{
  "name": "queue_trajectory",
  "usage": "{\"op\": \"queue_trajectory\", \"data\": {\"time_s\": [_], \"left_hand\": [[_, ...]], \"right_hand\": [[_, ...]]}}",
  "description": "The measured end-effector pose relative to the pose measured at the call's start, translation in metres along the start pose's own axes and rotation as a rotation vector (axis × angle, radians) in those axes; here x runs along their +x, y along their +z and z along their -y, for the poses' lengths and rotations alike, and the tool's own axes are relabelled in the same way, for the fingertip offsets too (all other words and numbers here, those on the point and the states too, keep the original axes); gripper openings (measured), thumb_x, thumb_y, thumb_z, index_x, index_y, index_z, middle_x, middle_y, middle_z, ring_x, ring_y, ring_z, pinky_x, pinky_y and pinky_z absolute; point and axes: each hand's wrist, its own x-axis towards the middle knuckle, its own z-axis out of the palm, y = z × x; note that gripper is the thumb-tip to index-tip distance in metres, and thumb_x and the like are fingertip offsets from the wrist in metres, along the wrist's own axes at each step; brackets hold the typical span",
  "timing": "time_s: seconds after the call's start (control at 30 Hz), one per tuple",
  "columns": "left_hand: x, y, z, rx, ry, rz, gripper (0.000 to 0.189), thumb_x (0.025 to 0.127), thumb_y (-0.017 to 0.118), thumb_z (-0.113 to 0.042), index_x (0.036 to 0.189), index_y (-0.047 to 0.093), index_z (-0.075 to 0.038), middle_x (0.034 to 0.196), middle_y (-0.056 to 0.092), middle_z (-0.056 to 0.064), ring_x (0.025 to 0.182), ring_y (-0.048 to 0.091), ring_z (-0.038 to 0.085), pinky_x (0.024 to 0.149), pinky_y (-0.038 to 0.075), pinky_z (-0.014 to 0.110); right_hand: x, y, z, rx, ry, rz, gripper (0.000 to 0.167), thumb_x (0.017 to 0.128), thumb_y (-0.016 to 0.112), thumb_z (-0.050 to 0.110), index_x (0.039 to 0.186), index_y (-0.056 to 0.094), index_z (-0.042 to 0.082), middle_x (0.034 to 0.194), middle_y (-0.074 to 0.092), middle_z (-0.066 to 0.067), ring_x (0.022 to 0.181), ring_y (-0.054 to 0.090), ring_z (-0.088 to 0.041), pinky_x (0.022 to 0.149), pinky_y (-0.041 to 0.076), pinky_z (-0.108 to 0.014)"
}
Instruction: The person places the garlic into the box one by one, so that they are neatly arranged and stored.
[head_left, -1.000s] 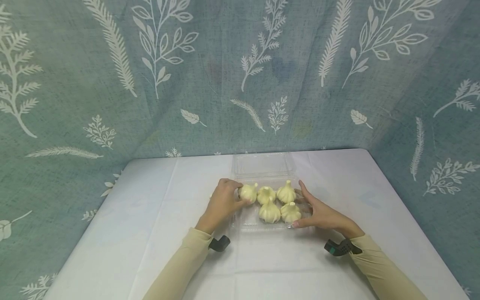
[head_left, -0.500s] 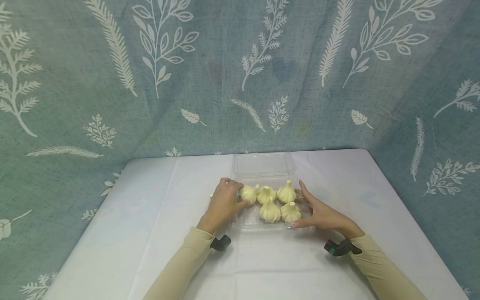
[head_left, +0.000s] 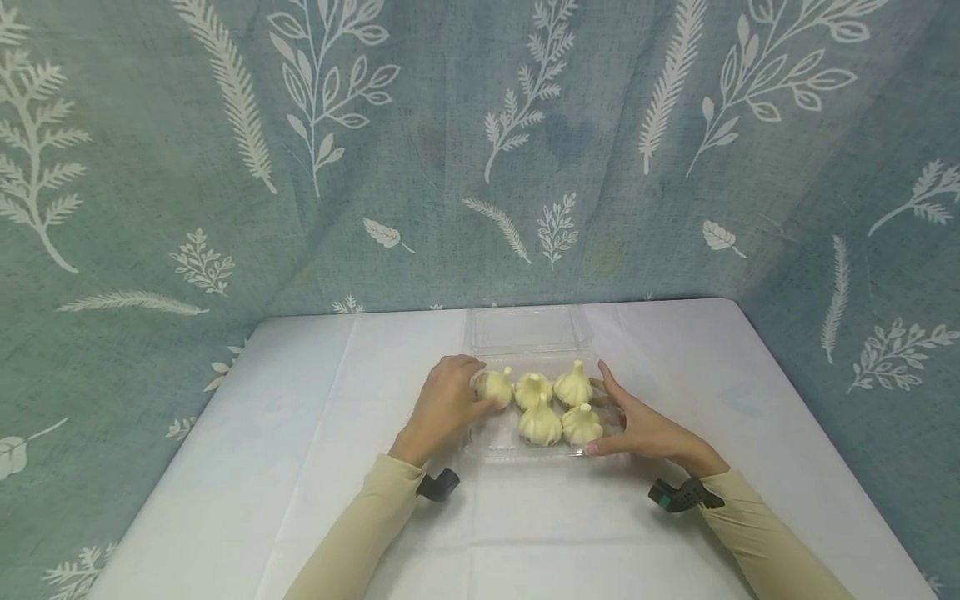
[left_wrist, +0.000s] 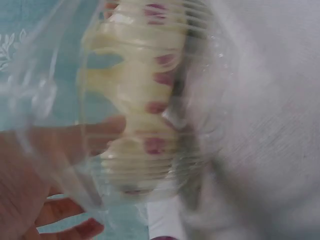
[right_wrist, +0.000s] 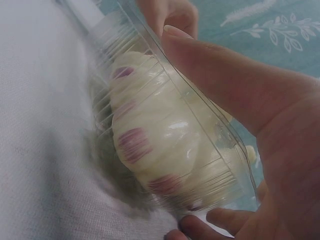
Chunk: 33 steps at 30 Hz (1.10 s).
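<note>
Garlic (head_left: 539,427) in clr box (head_left: 491,435) (L hand (head_left: 446,398) grips 1 bulb (head_left: 496,391)).

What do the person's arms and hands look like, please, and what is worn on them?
The left hand and right hand are without gloves. The left sleeve and right sleeve are long, plain and pale beige. Each wrist bears a small black device, the left one and the right one, the latter with a green patch. No cable shows.
</note>
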Motion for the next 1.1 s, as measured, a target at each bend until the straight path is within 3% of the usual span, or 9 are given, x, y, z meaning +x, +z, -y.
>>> {"op": "queue_trajectory", "data": {"time_s": [0.43,0.77,0.93,1.1], "left_hand": [[-0.004,-0.038,0.014,-0.16,-0.062,-0.09,0.065,0.085,0.085,-0.042,0.133,0.066,-0.003,0.138,0.066,0.016,0.133,0.059,0.038,0.113,0.048,0.055],[-0.019,-0.069,0.035,-0.351,-0.115,-0.244,0.059,0.086,0.085,-0.037,0.135,0.066,-0.009,0.134,0.068,0.012,0.127,0.062,0.032,0.112,0.048,0.055],[-0.028,-0.076,0.045,-0.4,-0.142,-0.297,0.057,0.087,0.084,-0.038,0.135,0.067,-0.012,0.135,0.068,0.009,0.127,0.062,0.029,0.111,0.047,0.057],[-0.037,-0.073,0.054,-0.444,-0.17,-0.313,0.057,0.087,0.084,-0.037,0.136,0.066,-0.012,0.136,0.068,0.009,0.127,0.061,0.029,0.114,0.045,0.054]], "right_hand": [[-0.001,0.001,0.002,0.025,-0.003,0.01,0.139,0.083,0.088,0.029,0.162,-0.025,0.016,0.174,0.002,-0.022,0.157,0.016,-0.053,0.121,0.019,-0.076],[-0.001,0.0,0.0,0.027,-0.007,0.014,0.138,0.083,0.088,0.028,0.162,-0.025,0.015,0.174,0.002,-0.022,0.156,0.016,-0.053,0.121,0.02,-0.075],[0.0,-0.001,-0.001,0.009,-0.007,0.008,0.139,0.082,0.088,0.03,0.162,-0.024,0.015,0.174,0.003,-0.022,0.156,0.016,-0.053,0.121,0.022,-0.075],[0.0,-0.001,-0.001,0.004,-0.008,0.007,0.139,0.082,0.088,0.03,0.162,-0.024,0.016,0.174,0.004,-0.022,0.156,0.018,-0.053,0.121,0.023,-0.075]]}}
